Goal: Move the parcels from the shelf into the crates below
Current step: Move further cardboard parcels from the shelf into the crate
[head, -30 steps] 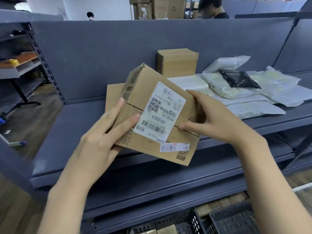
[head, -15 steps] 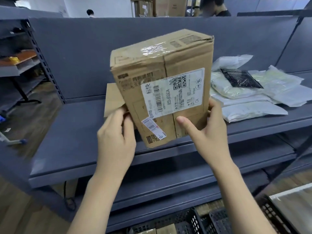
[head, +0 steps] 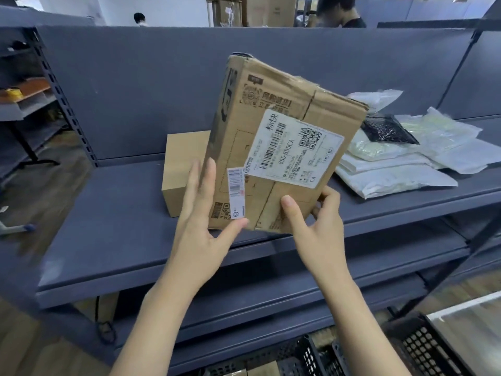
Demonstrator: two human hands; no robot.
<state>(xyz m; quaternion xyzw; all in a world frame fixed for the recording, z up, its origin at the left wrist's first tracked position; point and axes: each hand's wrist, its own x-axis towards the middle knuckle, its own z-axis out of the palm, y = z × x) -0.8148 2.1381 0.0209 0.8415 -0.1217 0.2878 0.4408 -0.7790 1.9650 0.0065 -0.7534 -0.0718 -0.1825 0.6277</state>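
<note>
cardboard parcel: taped, white label with barcode, small barcode sticker, tilted on end above shelf | plain cardboard box: on shelf behind it | plastic mailer bags: piled on shelf at right, one black | black crates: below shelf, perforated walls

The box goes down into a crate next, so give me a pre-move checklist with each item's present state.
1. Right hand grips the cardboard box at its lower corner: ok.
2. Left hand grips it: not ok, fingers lie straight along its side.
3. Box clear of the shelf: ok, held tilted above it.
4. Black crates within view below: ok.
5. Free room in a crate: cannot tell.
</note>
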